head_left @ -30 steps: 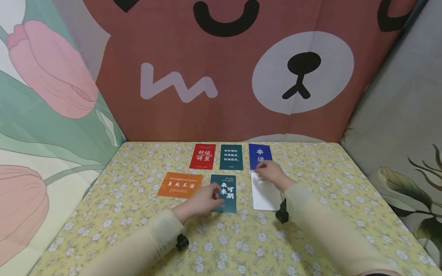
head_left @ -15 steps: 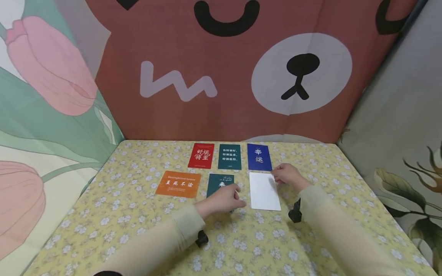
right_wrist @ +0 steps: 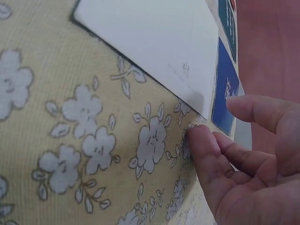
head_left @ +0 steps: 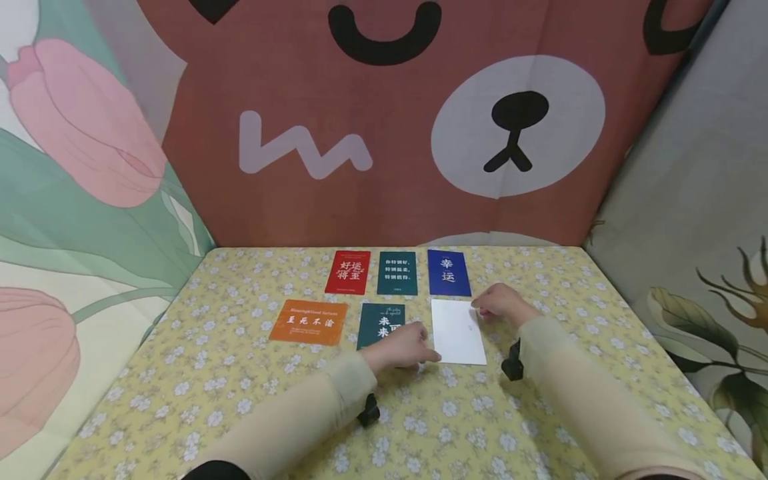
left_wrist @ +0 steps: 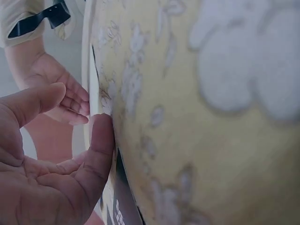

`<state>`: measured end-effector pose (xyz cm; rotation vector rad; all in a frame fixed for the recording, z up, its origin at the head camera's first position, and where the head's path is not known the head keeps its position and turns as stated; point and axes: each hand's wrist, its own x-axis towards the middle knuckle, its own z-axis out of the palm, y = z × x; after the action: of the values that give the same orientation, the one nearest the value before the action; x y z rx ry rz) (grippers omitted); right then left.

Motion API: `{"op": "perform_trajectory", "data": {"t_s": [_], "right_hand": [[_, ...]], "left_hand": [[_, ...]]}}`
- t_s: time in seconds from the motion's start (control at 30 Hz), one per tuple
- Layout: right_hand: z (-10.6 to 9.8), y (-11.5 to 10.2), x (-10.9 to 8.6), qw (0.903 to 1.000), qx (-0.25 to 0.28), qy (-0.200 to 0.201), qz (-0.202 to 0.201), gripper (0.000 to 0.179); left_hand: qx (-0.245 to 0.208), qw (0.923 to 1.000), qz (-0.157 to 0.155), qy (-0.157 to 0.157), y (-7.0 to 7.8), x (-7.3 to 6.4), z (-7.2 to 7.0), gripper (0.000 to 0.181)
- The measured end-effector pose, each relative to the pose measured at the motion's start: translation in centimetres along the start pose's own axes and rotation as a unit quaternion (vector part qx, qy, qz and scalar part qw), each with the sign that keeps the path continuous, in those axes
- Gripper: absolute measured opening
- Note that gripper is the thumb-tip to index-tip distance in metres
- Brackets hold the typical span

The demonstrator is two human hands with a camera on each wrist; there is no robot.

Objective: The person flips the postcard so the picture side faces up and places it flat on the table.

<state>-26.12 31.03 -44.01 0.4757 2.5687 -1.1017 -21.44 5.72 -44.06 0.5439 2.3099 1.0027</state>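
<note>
A blank-faced white card (head_left: 459, 333) lies flat at the right of the front row; a small faint print shows near one end in the right wrist view. My left hand (head_left: 403, 347) reaches across a teal card (head_left: 381, 319), covering its lower part, and one extended finger touches the white card's lower left edge. In the left wrist view, its thumb stands apart from that finger. My right hand (head_left: 504, 305) is at the white card's upper right corner, fingertips close to the edge and thumb apart. Just behind that corner lies a blue card (head_left: 450, 273).
An orange card (head_left: 308, 322) lies left of the teal one. Behind are a red card (head_left: 348, 272) and a green card (head_left: 397, 273). The yellow floral tablecloth (head_left: 300, 413) meets a bear-print backdrop (head_left: 300, 207), with printed cloths on both sides.
My left hand has moved right, from the teal card to the white card's left edge. My right hand has shifted from the white card's top edge to its upper right corner.
</note>
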Motion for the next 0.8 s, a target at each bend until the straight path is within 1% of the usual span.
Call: {"op": "perform_trajectory", "data": {"t_s": [0.07,0.17,0.27,0.33,0.37,0.47,0.53,0.63,0.8], "right_hand": [[0.2,0.1,0.2,0.9997,0.008,0.000,0.022,0.022],[0.4,0.3,0.3,0.9982,0.029,0.002,0.053,0.019],[0.6,0.3,0.4,0.9973,0.032,0.009,0.065,0.019],[0.6,0.1,0.4,0.9972,0.027,0.012,0.069,0.022],[0.6,0.0,0.4,0.9972,0.026,0.012,0.069,0.024],[0.7,-0.3,0.3,0.9973,0.029,0.012,0.067,0.028],[0.7,-0.5,0.2,0.9974,0.035,0.012,0.061,0.028],[0.6,-0.6,0.0,0.9974,0.051,0.010,0.049,0.027],[0.7,-0.4,-0.3,0.9933,0.112,-0.004,0.028,0.024]], "left_hand": [[0.023,0.9997,0.003,-0.007,0.0,0.4,0.3,0.046],[0.066,0.9974,0.023,-0.018,0.1,0.9,0.8,0.045],[0.083,0.9952,0.047,-0.024,0.3,1.2,1.1,0.042],[0.100,0.9933,0.054,-0.022,0.4,1.4,1.3,0.047],[0.113,0.9918,0.057,-0.020,0.4,1.5,1.4,0.048],[0.161,0.9859,0.046,-0.009,0.7,1.7,1.5,0.059],[0.177,0.9833,0.040,-0.006,0.8,1.7,1.5,0.062],[0.187,0.9817,0.038,-0.002,0.9,1.8,1.4,0.061],[0.189,0.9816,0.029,0.003,1.0,1.6,1.3,0.060]]}}
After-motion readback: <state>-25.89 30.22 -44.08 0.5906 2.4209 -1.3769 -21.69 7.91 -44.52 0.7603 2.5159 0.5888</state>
